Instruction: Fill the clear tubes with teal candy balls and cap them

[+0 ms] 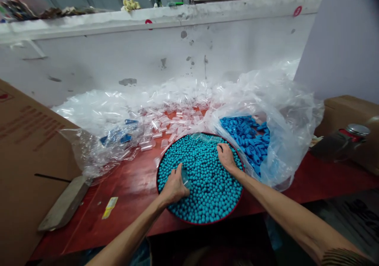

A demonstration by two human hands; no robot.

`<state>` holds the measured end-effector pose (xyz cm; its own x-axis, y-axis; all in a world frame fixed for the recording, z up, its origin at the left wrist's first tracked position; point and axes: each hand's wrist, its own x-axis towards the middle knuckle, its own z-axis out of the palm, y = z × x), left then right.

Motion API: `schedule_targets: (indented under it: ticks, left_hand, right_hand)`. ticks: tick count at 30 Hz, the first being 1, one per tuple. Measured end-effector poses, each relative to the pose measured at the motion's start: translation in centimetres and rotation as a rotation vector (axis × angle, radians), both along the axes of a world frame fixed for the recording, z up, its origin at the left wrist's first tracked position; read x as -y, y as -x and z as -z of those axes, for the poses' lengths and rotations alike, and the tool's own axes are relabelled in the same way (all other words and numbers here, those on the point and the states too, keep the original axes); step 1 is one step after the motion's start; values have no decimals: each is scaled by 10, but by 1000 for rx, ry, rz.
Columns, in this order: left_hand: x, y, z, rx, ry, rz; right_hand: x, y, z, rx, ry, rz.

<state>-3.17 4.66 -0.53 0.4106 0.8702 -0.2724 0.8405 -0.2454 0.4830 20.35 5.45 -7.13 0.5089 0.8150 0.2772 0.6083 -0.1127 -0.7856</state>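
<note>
A round red-rimmed tub [158, 171] full of turquoise beads [207, 187] stands in front of me. My left hand [174, 185] is over the left part of the beads, its fingers closed around a small clear plastic container [185, 178]. On the upper right of the beads rests my right hand [226, 157], fingers curled together and pointing down; whatever they hold is hidden. Just beyond it, a clear plastic piece [207, 138] lies on the beads near the far rim.
Clear plastic pieces [166, 128] are scattered behind the tub. An open plastic bag [284, 139] with blue plastic parts [248, 139] lies to the right. Cardboard [29, 147] stands at the left, near a grey metal block [63, 205]. A jar [340, 141] sits far right.
</note>
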Motion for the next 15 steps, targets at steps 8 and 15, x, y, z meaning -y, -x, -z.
schedule_targets:
  ticks: [8, 15]
  left_hand:
    - [-4, 4, 17, 173, -11, -23]
    - [-14, -3, 27, 369, 83, -54]
  right_hand:
    - [-19, 13, 6, -302, 83, 58]
    - [-34, 36, 13, -545, 57, -52]
